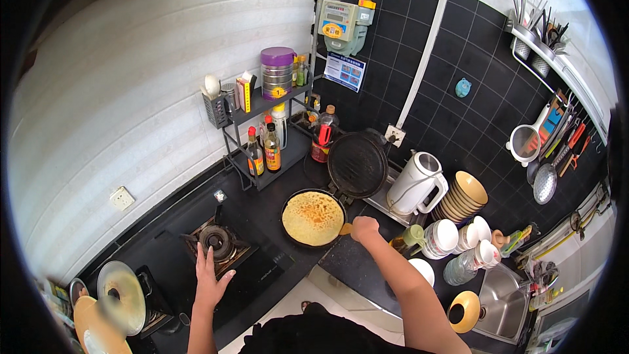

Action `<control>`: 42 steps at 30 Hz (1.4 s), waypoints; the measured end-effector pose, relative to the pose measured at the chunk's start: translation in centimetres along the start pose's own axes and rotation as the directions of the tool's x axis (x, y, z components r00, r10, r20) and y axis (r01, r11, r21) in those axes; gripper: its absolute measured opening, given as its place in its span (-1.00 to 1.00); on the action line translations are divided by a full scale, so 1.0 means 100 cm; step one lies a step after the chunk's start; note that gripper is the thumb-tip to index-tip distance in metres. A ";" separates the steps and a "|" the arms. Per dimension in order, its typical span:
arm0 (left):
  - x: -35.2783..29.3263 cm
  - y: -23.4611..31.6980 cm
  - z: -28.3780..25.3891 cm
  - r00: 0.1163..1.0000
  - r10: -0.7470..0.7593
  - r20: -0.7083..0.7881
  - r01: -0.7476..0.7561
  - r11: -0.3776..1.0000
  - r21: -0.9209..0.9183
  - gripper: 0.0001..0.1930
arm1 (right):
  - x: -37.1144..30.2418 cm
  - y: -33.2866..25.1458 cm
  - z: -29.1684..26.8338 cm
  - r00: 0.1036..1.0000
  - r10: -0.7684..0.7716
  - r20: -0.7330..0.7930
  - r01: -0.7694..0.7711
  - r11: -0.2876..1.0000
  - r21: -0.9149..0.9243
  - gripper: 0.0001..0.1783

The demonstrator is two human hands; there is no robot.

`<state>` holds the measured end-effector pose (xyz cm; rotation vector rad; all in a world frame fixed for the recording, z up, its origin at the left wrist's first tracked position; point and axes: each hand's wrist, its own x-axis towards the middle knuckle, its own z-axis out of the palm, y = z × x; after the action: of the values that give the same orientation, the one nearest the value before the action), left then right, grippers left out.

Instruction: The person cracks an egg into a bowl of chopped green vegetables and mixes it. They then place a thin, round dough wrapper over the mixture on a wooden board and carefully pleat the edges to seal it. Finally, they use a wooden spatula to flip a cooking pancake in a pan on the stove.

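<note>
A round, browned flatbread (314, 217) lies flat in a black electric griddle (288, 236), whose ridged lid (358, 165) stands raised behind it. My right hand (364, 228) is closed at the griddle's right rim. From its fingers the orange-brown, spatula-like end of a tool (346, 229) reaches to the flatbread's edge; my fist hides the rest. My left hand (209, 284), fingers spread and holding nothing, is over the black hob just in front of a gas burner (217, 242).
Sauce bottles (271, 147) and a purple-lidded tin (278, 72) fill a dark rack behind. To the right stand a white jug appliance (417, 183), stacked bowls (462, 196), cups (441, 236) and a sink (508, 301). A glass-lidded pot (122, 296) sits at the left.
</note>
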<state>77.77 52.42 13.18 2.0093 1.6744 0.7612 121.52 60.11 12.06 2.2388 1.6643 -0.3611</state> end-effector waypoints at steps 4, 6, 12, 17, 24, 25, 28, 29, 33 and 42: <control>0.004 0.001 0.003 1.000 0.000 0.012 0.000 1.000 -0.018 -0.16 | 0.007 0.014 0.015 0.993 0.044 0.114 -0.058 0.992 0.116 -0.62; 0.006 0.002 0.006 1.000 0.012 0.013 -0.012 0.999 -0.036 -0.16 | 0.006 0.025 0.034 0.994 -0.006 0.105 -0.016 0.979 0.202 -0.56; 0.014 0.006 0.011 0.999 0.032 0.006 -0.031 0.997 -0.069 -0.16 | -0.016 0.043 0.081 0.951 0.001 0.308 -0.292 0.325 0.900 -0.61; 0.015 0.007 0.010 1.000 0.015 0.015 -0.014 0.998 -0.065 -0.17 | -0.037 0.056 0.104 0.936 -0.050 0.349 -0.344 0.082 0.935 -0.80; 0.014 0.013 0.011 0.999 0.012 0.053 -0.006 0.994 -0.106 -0.17 | -0.028 0.033 0.136 0.961 0.006 0.277 -0.273 -0.148 0.951 -0.87; 0.014 0.012 0.011 0.999 0.025 0.033 -0.023 0.996 -0.082 -0.17 | -0.026 0.030 0.138 0.962 0.004 0.272 -0.267 -0.167 0.949 -0.88; 0.014 0.012 0.013 0.999 0.028 0.020 -0.027 0.997 -0.068 -0.16 | -0.022 0.015 0.143 0.965 0.042 0.259 -0.243 -0.231 0.942 -0.87; 0.015 0.013 0.014 0.999 0.026 0.024 -0.024 0.997 -0.074 -0.16 | -0.016 0.010 0.148 0.961 0.034 0.276 -0.256 -0.273 0.927 -0.86; 0.013 0.024 0.010 0.997 -0.002 0.079 0.010 0.994 -0.104 -0.18 | 0.003 -0.002 0.169 0.930 -0.007 0.369 -0.340 -0.402 0.850 -0.84; 0.003 0.017 0.006 0.999 -0.033 0.032 0.034 0.998 -0.049 -0.17 | 0.000 -0.014 0.191 0.974 -0.005 0.228 -0.204 -0.467 0.860 -0.90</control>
<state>79.49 52.39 13.84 1.9448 1.6514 0.7483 119.99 52.77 -5.53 2.9892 0.5327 -3.0069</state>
